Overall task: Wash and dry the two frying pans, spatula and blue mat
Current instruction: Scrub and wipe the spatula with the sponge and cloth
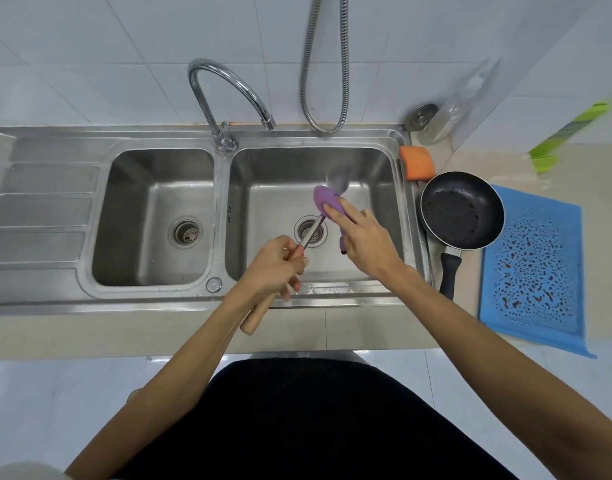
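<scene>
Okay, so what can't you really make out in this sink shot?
Blade of the spatula: head view, motion-blurred and partly wrapped in the purple cloth held by the right hand.
Middle of the spatula handle: covered by the gripping left hand.
The other pan: not in the frame; only one frying pan shows, on the counter.
Green object at far right: too blurred to identify.

Steel double sink (141,296), curved tap (203,102), hanging metal hose (344,64), orange sponge (417,163) by the right rim
</scene>
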Demonstrator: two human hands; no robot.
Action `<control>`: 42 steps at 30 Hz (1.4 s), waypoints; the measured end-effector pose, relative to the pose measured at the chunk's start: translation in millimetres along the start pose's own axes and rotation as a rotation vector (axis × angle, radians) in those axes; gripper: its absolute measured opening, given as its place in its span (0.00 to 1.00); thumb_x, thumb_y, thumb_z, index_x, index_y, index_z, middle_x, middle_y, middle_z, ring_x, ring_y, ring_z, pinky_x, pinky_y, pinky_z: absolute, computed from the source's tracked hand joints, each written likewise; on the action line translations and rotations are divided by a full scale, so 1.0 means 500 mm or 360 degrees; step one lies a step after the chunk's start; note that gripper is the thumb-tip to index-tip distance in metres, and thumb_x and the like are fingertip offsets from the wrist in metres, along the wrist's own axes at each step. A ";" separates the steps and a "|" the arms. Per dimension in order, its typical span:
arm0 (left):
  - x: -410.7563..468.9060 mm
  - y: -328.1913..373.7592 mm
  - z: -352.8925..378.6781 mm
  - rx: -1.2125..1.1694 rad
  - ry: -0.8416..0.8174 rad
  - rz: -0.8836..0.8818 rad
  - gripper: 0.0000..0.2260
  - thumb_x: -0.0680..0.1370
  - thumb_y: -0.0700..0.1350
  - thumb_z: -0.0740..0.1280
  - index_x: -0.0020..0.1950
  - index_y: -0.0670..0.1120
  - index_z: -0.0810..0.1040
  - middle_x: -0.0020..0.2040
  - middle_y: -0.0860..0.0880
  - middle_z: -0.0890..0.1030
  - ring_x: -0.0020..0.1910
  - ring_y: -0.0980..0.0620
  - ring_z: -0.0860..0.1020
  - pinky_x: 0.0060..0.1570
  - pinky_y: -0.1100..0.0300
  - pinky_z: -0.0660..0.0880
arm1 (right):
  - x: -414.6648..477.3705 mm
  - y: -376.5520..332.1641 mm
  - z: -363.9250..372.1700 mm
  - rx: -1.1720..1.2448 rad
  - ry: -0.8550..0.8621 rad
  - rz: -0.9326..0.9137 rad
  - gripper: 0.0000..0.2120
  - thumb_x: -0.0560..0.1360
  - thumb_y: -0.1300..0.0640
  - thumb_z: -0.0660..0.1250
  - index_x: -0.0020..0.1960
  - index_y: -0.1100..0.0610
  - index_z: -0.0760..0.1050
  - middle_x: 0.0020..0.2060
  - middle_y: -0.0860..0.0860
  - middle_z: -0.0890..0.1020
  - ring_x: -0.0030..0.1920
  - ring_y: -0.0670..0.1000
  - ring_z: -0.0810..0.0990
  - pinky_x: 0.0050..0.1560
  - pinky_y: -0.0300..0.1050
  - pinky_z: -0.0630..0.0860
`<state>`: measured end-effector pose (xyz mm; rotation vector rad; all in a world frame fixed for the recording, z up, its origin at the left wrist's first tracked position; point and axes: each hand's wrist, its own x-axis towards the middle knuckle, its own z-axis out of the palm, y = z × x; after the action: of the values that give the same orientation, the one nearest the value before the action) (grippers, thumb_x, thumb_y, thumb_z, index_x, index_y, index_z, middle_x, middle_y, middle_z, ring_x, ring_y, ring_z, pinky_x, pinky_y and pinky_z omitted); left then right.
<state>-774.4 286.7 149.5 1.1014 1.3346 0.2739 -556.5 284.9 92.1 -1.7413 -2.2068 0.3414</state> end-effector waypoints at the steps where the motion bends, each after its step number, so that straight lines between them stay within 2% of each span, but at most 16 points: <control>1: 0.001 -0.001 0.001 -0.0004 0.0004 -0.0017 0.07 0.80 0.40 0.67 0.52 0.41 0.70 0.43 0.41 0.79 0.24 0.52 0.72 0.20 0.61 0.68 | 0.003 0.004 -0.003 -0.0015 0.0007 0.0024 0.36 0.71 0.70 0.71 0.77 0.54 0.68 0.77 0.53 0.68 0.42 0.56 0.68 0.33 0.45 0.71; 5: 0.007 0.010 0.004 0.0127 0.0031 -0.0030 0.08 0.82 0.48 0.66 0.53 0.43 0.73 0.39 0.42 0.83 0.22 0.54 0.66 0.21 0.62 0.63 | 0.013 0.016 -0.011 -0.0080 -0.0009 0.0073 0.37 0.72 0.68 0.71 0.78 0.51 0.66 0.78 0.51 0.66 0.44 0.56 0.68 0.31 0.45 0.72; 9: 0.013 0.027 0.012 0.0132 0.0124 -0.0070 0.13 0.82 0.45 0.60 0.48 0.39 0.79 0.33 0.43 0.77 0.20 0.53 0.64 0.20 0.62 0.61 | 0.007 -0.012 -0.003 0.0018 0.0028 0.0125 0.38 0.72 0.70 0.69 0.79 0.52 0.64 0.79 0.53 0.63 0.43 0.56 0.68 0.30 0.49 0.75; 12: 0.019 0.033 0.005 0.0173 0.0125 -0.0045 0.13 0.83 0.45 0.59 0.48 0.39 0.79 0.34 0.45 0.74 0.21 0.53 0.64 0.20 0.62 0.60 | -0.031 -0.064 0.014 0.0082 -0.0047 -0.0217 0.36 0.74 0.67 0.65 0.79 0.51 0.61 0.79 0.55 0.63 0.44 0.55 0.67 0.31 0.45 0.70; 14: 0.021 0.029 -0.002 0.0265 0.0114 0.0011 0.13 0.84 0.46 0.59 0.48 0.40 0.79 0.34 0.45 0.74 0.22 0.53 0.65 0.20 0.62 0.62 | -0.046 -0.071 0.016 0.0076 -0.0148 -0.0364 0.32 0.77 0.63 0.58 0.80 0.50 0.60 0.79 0.55 0.63 0.45 0.55 0.67 0.33 0.46 0.71; 16: 0.017 0.022 0.001 0.0354 0.0108 0.0064 0.13 0.84 0.46 0.60 0.47 0.40 0.79 0.33 0.46 0.73 0.23 0.52 0.66 0.20 0.62 0.63 | -0.026 -0.033 0.011 0.0059 -0.0149 -0.0247 0.32 0.76 0.61 0.55 0.80 0.48 0.61 0.79 0.54 0.63 0.44 0.57 0.70 0.34 0.49 0.75; 18: 0.012 0.012 0.003 0.0437 0.0093 0.0113 0.13 0.83 0.46 0.61 0.47 0.41 0.80 0.32 0.47 0.73 0.24 0.52 0.67 0.21 0.63 0.65 | 0.006 0.015 0.010 0.0051 -0.0106 0.0052 0.34 0.76 0.65 0.61 0.80 0.49 0.61 0.79 0.55 0.62 0.45 0.61 0.72 0.37 0.56 0.80; 20: 0.013 0.006 0.003 0.0504 0.0097 0.0157 0.12 0.83 0.47 0.62 0.47 0.42 0.80 0.32 0.49 0.74 0.25 0.53 0.69 0.22 0.61 0.66 | 0.020 0.030 0.009 0.0039 -0.0082 0.0162 0.36 0.76 0.67 0.66 0.80 0.50 0.60 0.80 0.56 0.61 0.44 0.62 0.72 0.38 0.59 0.80; 24: 0.021 0.003 -0.009 0.0535 0.0148 0.0237 0.10 0.82 0.45 0.64 0.46 0.40 0.79 0.33 0.48 0.75 0.24 0.54 0.69 0.23 0.61 0.68 | -0.032 -0.048 0.012 0.0157 -0.0208 -0.0299 0.33 0.77 0.60 0.56 0.81 0.47 0.56 0.80 0.54 0.58 0.46 0.57 0.71 0.36 0.50 0.76; 26: 0.023 -0.002 -0.013 0.0569 0.0165 0.0271 0.08 0.82 0.44 0.65 0.46 0.41 0.79 0.35 0.47 0.78 0.27 0.55 0.72 0.28 0.60 0.71 | -0.045 -0.060 0.014 0.0167 -0.0294 -0.0408 0.33 0.76 0.58 0.51 0.81 0.45 0.55 0.80 0.53 0.59 0.47 0.56 0.71 0.35 0.48 0.74; 28: 0.024 -0.010 -0.013 0.0561 0.0197 0.0266 0.09 0.80 0.44 0.67 0.44 0.41 0.79 0.36 0.43 0.80 0.31 0.51 0.74 0.32 0.56 0.72 | -0.018 -0.023 0.016 0.0155 -0.0261 -0.0263 0.33 0.76 0.60 0.51 0.80 0.45 0.58 0.81 0.52 0.59 0.46 0.58 0.71 0.36 0.51 0.76; 32: 0.020 -0.010 -0.007 0.0599 0.0233 0.0216 0.09 0.79 0.45 0.69 0.45 0.40 0.82 0.40 0.40 0.83 0.32 0.51 0.75 0.29 0.61 0.71 | 0.034 0.025 0.013 0.0123 -0.0103 0.0189 0.35 0.77 0.67 0.63 0.81 0.48 0.60 0.81 0.55 0.60 0.49 0.64 0.75 0.44 0.62 0.80; 35: 0.022 0.002 -0.011 0.0565 0.0289 0.0240 0.09 0.80 0.44 0.68 0.43 0.40 0.81 0.39 0.39 0.82 0.29 0.54 0.72 0.29 0.62 0.70 | -0.008 -0.046 0.024 0.0179 -0.0198 -0.0169 0.36 0.77 0.65 0.61 0.81 0.46 0.56 0.81 0.52 0.56 0.47 0.59 0.73 0.40 0.59 0.80; 37: 0.022 0.004 -0.018 0.0579 0.0311 0.0288 0.08 0.80 0.42 0.69 0.41 0.41 0.81 0.39 0.40 0.83 0.30 0.52 0.75 0.33 0.60 0.75 | -0.024 -0.060 0.028 0.0168 -0.0292 -0.0363 0.35 0.76 0.62 0.55 0.81 0.43 0.55 0.81 0.51 0.58 0.47 0.58 0.71 0.38 0.59 0.80; 39: 0.023 0.001 -0.020 0.0620 0.0338 0.0299 0.08 0.79 0.43 0.70 0.42 0.41 0.82 0.39 0.40 0.83 0.34 0.45 0.79 0.40 0.51 0.78 | 0.009 -0.022 0.025 0.0168 -0.0258 -0.0239 0.35 0.75 0.62 0.53 0.80 0.44 0.60 0.81 0.51 0.59 0.48 0.60 0.73 0.42 0.59 0.80; 42: 0.023 -0.002 -0.024 0.0678 0.0351 0.0257 0.07 0.77 0.43 0.71 0.45 0.38 0.81 0.39 0.39 0.83 0.30 0.46 0.77 0.36 0.47 0.80 | 0.052 0.013 0.016 0.0218 -0.0083 0.0069 0.34 0.75 0.68 0.61 0.78 0.49 0.65 0.81 0.51 0.60 0.51 0.66 0.77 0.47 0.61 0.81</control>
<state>-781.8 300.1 143.2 1.5766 1.5447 0.2399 -559.2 311.5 84.8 -1.7268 -2.1292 0.5410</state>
